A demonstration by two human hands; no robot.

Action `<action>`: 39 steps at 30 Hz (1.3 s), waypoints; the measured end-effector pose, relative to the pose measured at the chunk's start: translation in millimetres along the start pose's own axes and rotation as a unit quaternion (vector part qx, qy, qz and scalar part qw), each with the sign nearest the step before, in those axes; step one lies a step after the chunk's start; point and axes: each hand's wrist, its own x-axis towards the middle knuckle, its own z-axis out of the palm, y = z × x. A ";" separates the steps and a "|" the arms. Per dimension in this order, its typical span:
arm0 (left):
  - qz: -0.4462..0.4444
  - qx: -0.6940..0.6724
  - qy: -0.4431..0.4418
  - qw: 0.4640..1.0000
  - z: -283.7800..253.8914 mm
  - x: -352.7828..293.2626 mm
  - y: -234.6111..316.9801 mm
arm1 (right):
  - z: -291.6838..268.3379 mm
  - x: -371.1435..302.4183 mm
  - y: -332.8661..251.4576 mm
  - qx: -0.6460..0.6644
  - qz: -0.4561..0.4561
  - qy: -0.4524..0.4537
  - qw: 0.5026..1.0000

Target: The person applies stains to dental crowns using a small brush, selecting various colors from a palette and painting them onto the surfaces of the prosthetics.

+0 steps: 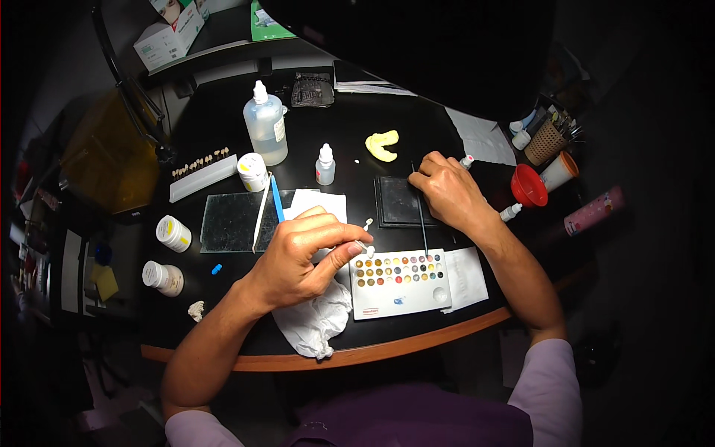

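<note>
My left hand [309, 249] is closed in a pinch at the middle of the desk, thumb and forefinger on a small white tooth-shaped piece [370, 252]. Another tiny pale piece [368, 223] shows just beyond the fingertips; whether both belong together I cannot tell. My right hand [450, 192] grips a thin dark brush [423, 220]. Its lower end reaches the far edge of a white palette [402, 302], over rows of small coloured wells. A dark flat case [393, 200] lies beside the right hand. White crumpled tissue [316, 324] rests below my left hand.
Beyond the hands stand a large clear bottle [266, 130], a small dropper bottle [325, 167] and a yellow dental cast [383, 145]. To the left are a glass slab [227, 223], white jars [173, 234] and a shade-tab rack [201, 179]. A red bowl [527, 186] sits right.
</note>
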 end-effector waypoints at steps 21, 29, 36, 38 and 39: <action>0.018 -0.016 0.000 1.000 1.2 1.5 4.6 | -12.2 -21.8 23.0 0.081 0.053 0.023 0.995; -0.009 0.014 -0.039 0.999 -7.4 3.2 6.6 | -14.2 -31.1 43.8 0.087 -0.052 -0.039 0.994; -0.022 0.035 -0.014 0.999 -18.9 2.7 2.4 | -24.3 -34.1 50.8 0.030 -0.119 -0.021 0.992; -0.014 0.039 -0.006 0.999 -17.6 2.9 0.3 | -28.6 -39.0 55.1 0.040 -0.121 0.009 0.992; -0.015 0.037 -0.006 0.999 -15.6 4.3 -0.1 | -33.0 -43.5 58.2 0.074 -0.110 0.026 0.991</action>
